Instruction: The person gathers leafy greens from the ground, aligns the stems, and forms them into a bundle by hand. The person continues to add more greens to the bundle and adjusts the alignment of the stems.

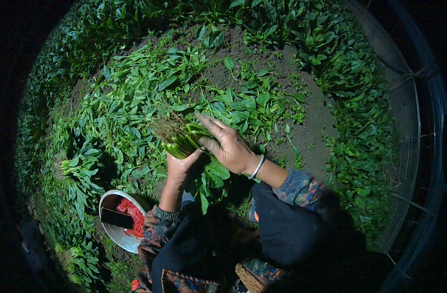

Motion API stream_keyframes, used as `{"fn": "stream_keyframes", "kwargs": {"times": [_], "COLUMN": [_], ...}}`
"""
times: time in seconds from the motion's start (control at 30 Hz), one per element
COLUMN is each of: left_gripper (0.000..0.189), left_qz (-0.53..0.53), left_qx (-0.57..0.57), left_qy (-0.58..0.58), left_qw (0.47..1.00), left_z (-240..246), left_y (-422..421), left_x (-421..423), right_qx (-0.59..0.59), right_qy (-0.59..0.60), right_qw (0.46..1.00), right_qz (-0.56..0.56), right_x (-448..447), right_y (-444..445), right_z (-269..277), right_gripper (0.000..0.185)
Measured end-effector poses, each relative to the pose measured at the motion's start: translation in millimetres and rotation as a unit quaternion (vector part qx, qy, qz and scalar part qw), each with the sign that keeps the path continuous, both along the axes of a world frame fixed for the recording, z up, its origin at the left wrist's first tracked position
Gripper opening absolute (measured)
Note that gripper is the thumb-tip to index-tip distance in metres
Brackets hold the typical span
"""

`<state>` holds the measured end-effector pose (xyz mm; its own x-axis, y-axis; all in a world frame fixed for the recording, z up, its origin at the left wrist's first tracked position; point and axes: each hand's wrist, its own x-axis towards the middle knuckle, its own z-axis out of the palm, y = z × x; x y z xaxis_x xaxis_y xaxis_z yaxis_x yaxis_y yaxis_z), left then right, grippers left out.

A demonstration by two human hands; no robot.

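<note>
A bunch of leafy greens (188, 141), likely spinach, is gripped by its pale green stems in my left hand (180, 167). Its tangled, soil-brown roots (168, 127) point up and away from me, while the broad leaves (213, 172) hang down between my forearms. My right hand (227, 144), soiled at the fingertips and with a silvery bangle at the wrist, lies with straight fingers against the right side of the stems. Its thumb is spread from the fingers. Part of my left hand's fingers is hidden behind the bunch.
Loose pulled plants (124, 99) cover the soil ahead. Two gathered bunches, an upper one (78, 168) and a lower one (80, 260), lie at left. A white bucket (117, 238) holds red ties (137, 216) and a dark flat object (117, 218). Standing greens (362, 146) and plastic sheeting (402, 146) border the right.
</note>
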<state>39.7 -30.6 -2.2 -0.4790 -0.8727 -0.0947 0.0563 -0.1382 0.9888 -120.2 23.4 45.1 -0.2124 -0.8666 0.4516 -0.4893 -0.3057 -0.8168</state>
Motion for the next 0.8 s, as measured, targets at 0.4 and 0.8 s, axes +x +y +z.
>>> {"fn": "stream_keyframes", "kwargs": {"times": [0.4, 0.8], "left_gripper": [0.052, 0.048], "left_qz": [-0.019, -0.002], "left_qx": [-0.031, 0.019], "left_qy": [-0.005, 0.09], "left_qw": [0.999, 0.996], "left_z": [4, 6], "left_y": [0, 5], "left_x": [-5, -3], "right_qx": [0.112, 0.063], "right_qy": [-0.012, 0.071], "right_qw": [0.991, 0.99], "right_qz": [0.067, 0.105], "right_x": [1, -4], "right_y": [4, 8], "right_z": [1, 20], "right_gripper": [0.045, 0.05]}}
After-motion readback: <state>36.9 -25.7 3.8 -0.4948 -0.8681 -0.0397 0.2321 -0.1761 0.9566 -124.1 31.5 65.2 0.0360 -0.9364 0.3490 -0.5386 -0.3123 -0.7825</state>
